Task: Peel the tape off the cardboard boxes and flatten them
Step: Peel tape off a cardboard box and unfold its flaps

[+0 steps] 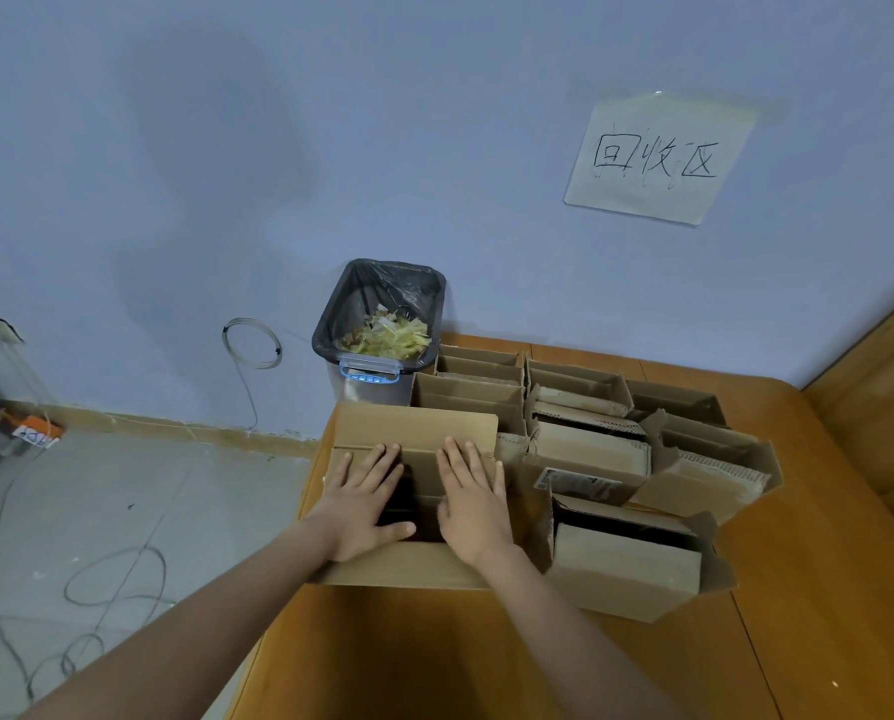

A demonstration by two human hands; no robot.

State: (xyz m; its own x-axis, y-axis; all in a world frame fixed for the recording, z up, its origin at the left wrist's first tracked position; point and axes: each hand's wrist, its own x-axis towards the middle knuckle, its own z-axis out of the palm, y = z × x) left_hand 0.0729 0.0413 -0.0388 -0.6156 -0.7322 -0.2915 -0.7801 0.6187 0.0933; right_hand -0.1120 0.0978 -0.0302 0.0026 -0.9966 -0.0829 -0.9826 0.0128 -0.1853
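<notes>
Two bare arms reach forward over the brown wooden worktop [486, 662]. The left hand [367, 498] and the right hand [473, 504] lie flat, side by side, on top of the plain brown cardboard box [414, 433] at the near left edge of the worktop. The fingers [382, 459] of both hands are straight and spread out. They press down on the box and hold nothing. A dark gap shows between the two hands where the box flaps do not meet. The far flap of this box sticks up a little.

Just to the right sits a heap of other open brown cardboard boxes [621, 459], packed close together, with flaps poking up. Some have torn edges and one has a small white label.

To the left, thin grey cables [112, 579] loop on the grey floor. Behind the boxes stands a grey bin with a black bag [382, 324], full of yellowish tape scraps. On the blue wall hangs a pale paper sign with handwritten marks [658, 158].
</notes>
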